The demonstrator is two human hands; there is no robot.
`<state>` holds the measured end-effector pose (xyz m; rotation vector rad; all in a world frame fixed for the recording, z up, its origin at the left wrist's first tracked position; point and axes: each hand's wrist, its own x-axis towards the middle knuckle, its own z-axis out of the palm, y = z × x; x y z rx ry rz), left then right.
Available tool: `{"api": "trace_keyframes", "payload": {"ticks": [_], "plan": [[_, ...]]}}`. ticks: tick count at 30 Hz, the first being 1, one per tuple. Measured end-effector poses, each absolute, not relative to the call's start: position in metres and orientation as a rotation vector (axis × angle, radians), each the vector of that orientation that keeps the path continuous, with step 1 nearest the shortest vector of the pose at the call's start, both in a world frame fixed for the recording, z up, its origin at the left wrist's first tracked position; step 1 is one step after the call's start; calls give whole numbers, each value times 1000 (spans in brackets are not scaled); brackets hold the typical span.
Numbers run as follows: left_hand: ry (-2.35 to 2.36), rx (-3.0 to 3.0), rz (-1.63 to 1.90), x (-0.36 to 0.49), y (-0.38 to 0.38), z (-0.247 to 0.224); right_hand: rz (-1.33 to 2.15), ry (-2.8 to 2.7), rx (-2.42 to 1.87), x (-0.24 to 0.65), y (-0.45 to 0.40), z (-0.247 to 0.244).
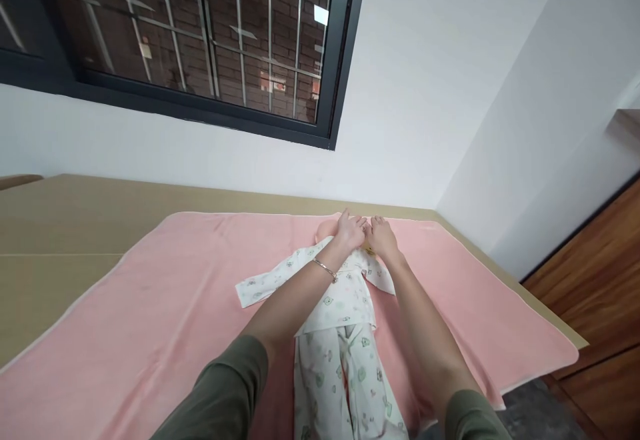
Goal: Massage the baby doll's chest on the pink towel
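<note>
Two bare hands are reaching away from the head camera toward the middle of the frame, where a baby doll (327,230) is lying on its back on a pink blanket (150,320). The left hand (350,230) and the right hand (383,237) are meeting close together at the collar of the doll's printed white top (345,293), fingers curled down onto the cloth near the neck; whether they are pinching the fabric or only pressing on it I cannot tell. A thin bracelet (326,270) is sitting on the left wrist. One sleeve of the top is lying spread toward the centre-left, and the matching trousers (345,380) are running down to the lower edge of the frame between the olive-sleeved forearms.

Judging by the folds, the garment is looking thin, soft and light, likely to bunch and slide over the doll rather than hold any shape. The collar edges and the front opening appear to be the sensible places to grip. The doll's head is mostly hidden behind the hands.

The blanket is covering a tan bed surface (60,227) below a barred window (200,27) in the upper left.
</note>
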<state>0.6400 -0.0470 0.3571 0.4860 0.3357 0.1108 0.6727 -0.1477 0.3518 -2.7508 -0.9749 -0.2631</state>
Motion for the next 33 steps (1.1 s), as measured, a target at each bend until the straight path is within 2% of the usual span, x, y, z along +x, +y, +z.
{"api": "trace_keyframes", "payload": {"ticks": [7,12,17,21,23,29,33], "plan": [[357,444,78,610,-46,349,-217,-935,-2785,673,-150,356],[323,493,92,561,-38,362,-135,-844,-2767,662,-145,361],[190,516,104,522,-34,398,-113,-1075,-2239,606,-122,355],[178,609,67,490,-27,429,-515,-1287,-1871,537,-114,338],[175,683,61,476,-26,437,-528,-1368,-1770,511,-119,335],[-14,892,226,460,-61,421,-475,-1421,-1586,482,-146,349],[-173,1090,186,447,-88,407,-540,-1446,-1574,472,-168,362]]}}
